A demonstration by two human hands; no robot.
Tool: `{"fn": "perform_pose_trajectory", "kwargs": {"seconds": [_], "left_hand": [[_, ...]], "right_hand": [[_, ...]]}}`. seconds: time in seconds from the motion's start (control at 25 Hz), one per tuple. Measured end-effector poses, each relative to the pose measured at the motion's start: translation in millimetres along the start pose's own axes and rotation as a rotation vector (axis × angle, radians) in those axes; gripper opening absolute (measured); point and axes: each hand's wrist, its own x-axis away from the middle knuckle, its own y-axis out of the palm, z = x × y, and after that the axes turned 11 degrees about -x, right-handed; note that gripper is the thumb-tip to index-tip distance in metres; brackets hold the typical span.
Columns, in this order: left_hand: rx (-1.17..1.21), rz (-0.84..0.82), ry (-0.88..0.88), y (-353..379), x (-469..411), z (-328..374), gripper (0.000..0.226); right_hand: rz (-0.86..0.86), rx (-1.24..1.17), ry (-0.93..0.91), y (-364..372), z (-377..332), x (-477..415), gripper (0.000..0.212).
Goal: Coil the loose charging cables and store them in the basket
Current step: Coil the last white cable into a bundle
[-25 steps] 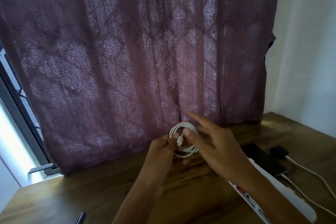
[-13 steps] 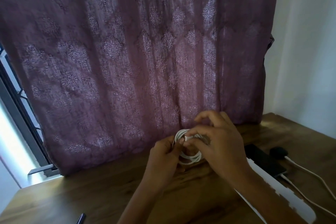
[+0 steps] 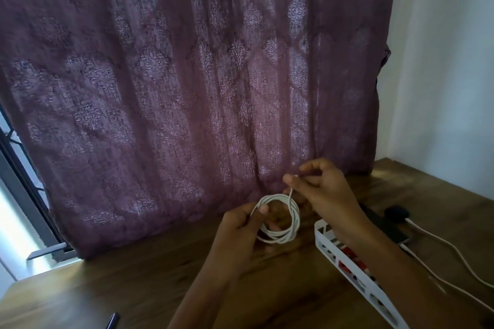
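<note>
The left hand (image 3: 240, 227) grips the left side of a white coiled cable (image 3: 295, 222), thumb over the loops, holding it above the wooden surface (image 3: 160, 275). Just above the coil, the right hand (image 3: 323, 192) pinches the cable's free end between thumb and forefinger, the strand running down into the loops. A white basket (image 3: 324, 247) sits on the surface under the right wrist, just right of the coil, with another loose cable (image 3: 454, 251) lying further right.

Left hand (image 3: 238, 235) grips the white coil (image 3: 280, 218); right hand (image 3: 323, 192) pinches its free end above the table (image 3: 160, 275), beside the basket (image 3: 355, 275).
</note>
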Motion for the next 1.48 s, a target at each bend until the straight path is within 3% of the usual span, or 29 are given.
{"fn": "perform_pose_trajectory", "kwargs": {"seconds": [0.12, 0.2, 0.24, 0.48, 0.6, 0.72, 0.84, 0.92, 1.12, 1.28, 1.48], "left_hand": [[0.015, -0.041, 0.015, 5, 1, -2, 0.025], [0.004, -0.059, 0.024, 6, 1, -6, 0.024], [0.004, -0.057, 0.022, 5, 1, -9, 0.024], [-0.132, 0.022, 0.074, -6, -2, -20, 0.015], [-0.143, 0.051, 0.056, -8, 0, -24, 0.016], [-0.191, 0.050, 0.098, -14, 0, -23, 0.014], [-0.020, -0.035, 0.054, -14, 6, -18, 0.021], [0.077, -0.092, 0.022, -13, 11, -16, 0.024], [0.259, -0.128, 0.019, -15, 15, -16, 0.029], [0.116, -0.054, 0.059, -17, 9, -19, 0.028], [-0.105, -0.020, 0.084, 3, 5, -33, 0.016]], "right_hand": [[0.021, 0.266, -0.216, 1, 12, 1, 0.020], [-0.068, 0.417, -0.314, 2, 14, 3, 0.005], [-0.121, 0.480, -0.329, 2, 14, 4, 0.009], [-0.384, 0.526, -0.150, -3, 15, 8, 0.023], [-0.348, 0.369, -0.061, 0, 17, 12, 0.014], [-0.297, 0.003, 0.136, 8, 18, 18, 0.012], [-0.263, -0.371, 0.276, 14, 20, 21, 0.023], [-0.258, -0.440, 0.288, 17, 20, 22, 0.027], [-0.247, -0.141, 0.109, 17, 9, 26, 0.030], [-0.258, 0.008, 0.040, 14, 4, 26, 0.017], [-0.244, 0.358, -0.035, -6, 9, 29, 0.007]]}}
